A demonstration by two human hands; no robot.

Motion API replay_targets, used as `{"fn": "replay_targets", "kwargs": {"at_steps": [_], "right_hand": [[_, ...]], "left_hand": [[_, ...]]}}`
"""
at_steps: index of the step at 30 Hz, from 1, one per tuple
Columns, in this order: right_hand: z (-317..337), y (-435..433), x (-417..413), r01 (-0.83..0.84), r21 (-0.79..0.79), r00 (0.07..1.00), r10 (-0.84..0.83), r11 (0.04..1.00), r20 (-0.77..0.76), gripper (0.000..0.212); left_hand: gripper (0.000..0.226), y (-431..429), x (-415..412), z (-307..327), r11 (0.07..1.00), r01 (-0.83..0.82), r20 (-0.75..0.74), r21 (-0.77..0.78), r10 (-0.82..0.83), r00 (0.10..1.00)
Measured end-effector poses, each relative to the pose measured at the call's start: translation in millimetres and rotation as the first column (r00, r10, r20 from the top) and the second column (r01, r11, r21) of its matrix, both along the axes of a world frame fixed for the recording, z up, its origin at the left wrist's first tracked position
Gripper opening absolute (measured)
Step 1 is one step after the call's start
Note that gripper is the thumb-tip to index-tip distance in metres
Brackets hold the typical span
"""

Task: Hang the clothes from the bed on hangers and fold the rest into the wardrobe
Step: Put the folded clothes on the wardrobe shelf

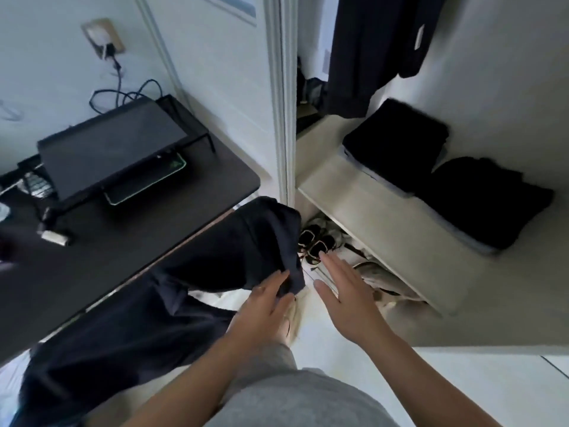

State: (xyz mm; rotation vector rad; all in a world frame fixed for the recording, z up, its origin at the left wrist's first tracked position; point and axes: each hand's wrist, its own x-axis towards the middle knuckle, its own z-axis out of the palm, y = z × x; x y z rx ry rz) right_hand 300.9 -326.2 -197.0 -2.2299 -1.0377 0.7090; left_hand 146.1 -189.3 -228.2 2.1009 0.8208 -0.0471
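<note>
A long dark navy garment stretches from the lower left up to the wardrobe's door frame. My left hand grips its near edge at the middle of the view. Just to the right, my right hand hovers flat with straight fingers and holds nothing. The open wardrobe has a beige shelf with two stacks of folded dark clothes. Dark clothes hang above the shelf.
A black desk at the left carries a monitor stand, cables and small items. Shoes and light fabric lie under the shelf on the wardrobe floor. The white door frame stands between desk and wardrobe.
</note>
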Motion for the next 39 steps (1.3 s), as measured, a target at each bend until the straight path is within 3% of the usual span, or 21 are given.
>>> {"fn": "replay_targets", "kwargs": {"at_steps": [3, 7, 9, 13, 16, 19, 21, 23, 26, 32, 36, 39], "right_hand": [[0, 10, -34, -0.124, 0.048, 0.988, 0.127, 0.991, -0.083, 0.056], [-2, 30, -81, -0.269, 0.075, 0.926, 0.279, 0.960, -0.254, 0.056], [-4, 44, -105, -0.331, 0.065, 0.882, 0.333, 0.941, -0.335, 0.057], [-12, 78, -143, -0.383, 0.032, 0.804, 0.350, 0.923, -0.482, 0.067], [-18, 104, -162, -0.349, -0.005, 0.819, 0.302, 0.937, -0.489, 0.082], [-23, 128, -174, -0.298, -0.053, 0.850, 0.239, 0.953, -0.469, 0.088], [-27, 140, -182, -0.248, -0.094, 0.876, 0.181, 0.964, -0.447, 0.064], [-28, 145, -190, -0.183, -0.066, 0.882, 0.134, 0.981, -0.451, 0.034], [-23, 138, -205, -0.104, -0.008, 0.870, 0.087, 0.994, -0.486, 0.013], [18, 97, -260, -0.168, 0.117, 0.807, 0.205, 0.979, -0.554, 0.014], [69, 86, -318, -0.248, 0.267, 0.750, 0.359, 0.931, -0.556, 0.027], [103, 82, -369, -0.277, 0.363, 0.730, 0.441, 0.889, -0.522, 0.037]], "left_hand": [[0.053, -2, -51, -4, 0.983, -0.172, -0.073, -0.061, 0.167, 0.983], [0.049, -8, -119, -17, 0.881, -0.463, -0.116, -0.102, 0.451, 0.885], [0.049, -10, -154, -29, 0.751, -0.640, -0.122, -0.164, 0.628, 0.768], [0.053, -7, -221, -37, 0.378, -0.895, -0.128, -0.238, 0.901, 0.414], [0.062, 3, -259, -32, 0.153, -0.957, -0.107, -0.246, 0.977, 0.183], [0.071, 16, -278, -23, 0.034, -0.935, -0.048, -0.352, 0.997, 0.054], [0.056, 25, -282, -15, 0.059, -0.923, -0.022, -0.379, 0.997, 0.072], [0.036, 26, -282, -6, 0.141, -0.921, -0.015, -0.363, 0.988, 0.157], [0.015, 18, -285, -1, 0.217, -0.895, 0.014, -0.388, 0.973, 0.230], [0.012, -5, -330, 17, 0.288, -0.803, 0.162, -0.522, 0.958, 0.238], [0.014, 2, -382, 48, 0.247, -0.751, 0.219, -0.612, 0.966, 0.139], [0.019, 6, -433, 80, 0.200, -0.630, 0.248, -0.750, 0.969, 0.012]]}}
